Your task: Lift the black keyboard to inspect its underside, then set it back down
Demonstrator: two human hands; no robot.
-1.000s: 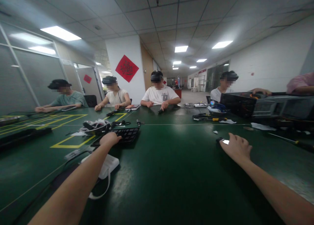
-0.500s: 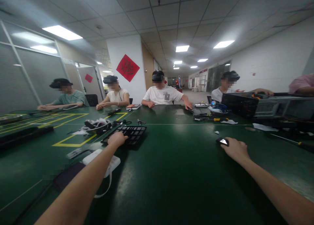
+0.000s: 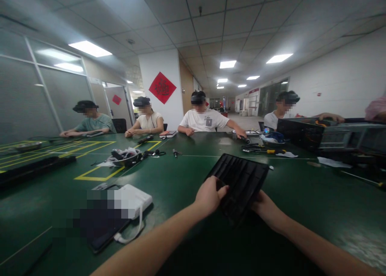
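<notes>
My left hand (image 3: 210, 195) grips the near left edge of a black compartment tray (image 3: 241, 175), thumb on top. The tray is tilted above the table in front of me, its long ridges running toward me. My right hand (image 3: 267, 210) is at the tray's lower right edge; its fingers go behind the tray and are hidden. Whether it grips the tray or holds something else does not show. The small black device with a lit face that was under my right hand is not visible now.
On the left, a white box (image 3: 134, 199) with a white cable lies by a dark flat device (image 3: 105, 232). Farther back stands a bowl of white items (image 3: 125, 159). A computer case (image 3: 301, 135) and screwdriver (image 3: 368, 178) lie right. Several people sit around the green table (image 3: 181, 167).
My left hand has lifted the tray off the table and brought it right and nearer. My right hand has moved left to the tray. The view has shifted slightly.
</notes>
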